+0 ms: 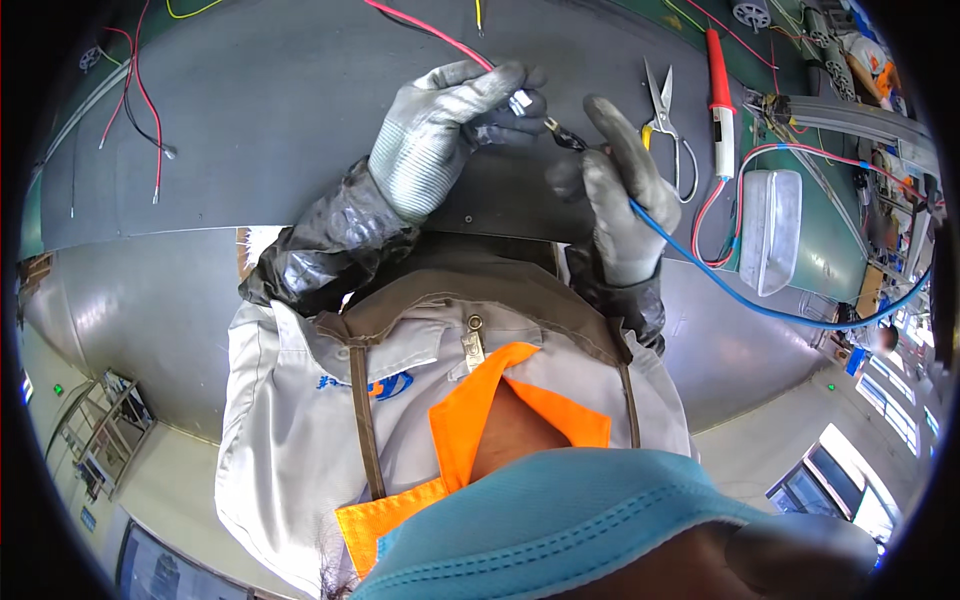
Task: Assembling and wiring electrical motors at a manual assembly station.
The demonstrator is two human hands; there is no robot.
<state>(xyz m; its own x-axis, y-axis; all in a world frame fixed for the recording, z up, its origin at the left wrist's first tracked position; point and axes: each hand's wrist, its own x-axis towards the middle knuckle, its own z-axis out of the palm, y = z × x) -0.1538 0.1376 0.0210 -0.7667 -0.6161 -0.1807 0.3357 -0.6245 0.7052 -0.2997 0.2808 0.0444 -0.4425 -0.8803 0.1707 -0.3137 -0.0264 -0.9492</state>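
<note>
Evidently held over the dark counter (270, 100), in a left grip (430, 140) closed on its load and a right grip (628, 192) pinching, with blue cable (668, 237) curving away rightward. Probably light and limp along red wire (440, 34) (left) and black lead (570, 140) (right), stiffer at the white connector (519, 102) in the left grip; best taken by its sides. Slanting down-right, with long axis apparently following the wire, toward the lead's brass-coloured tip (551, 124), just apart.
</note>
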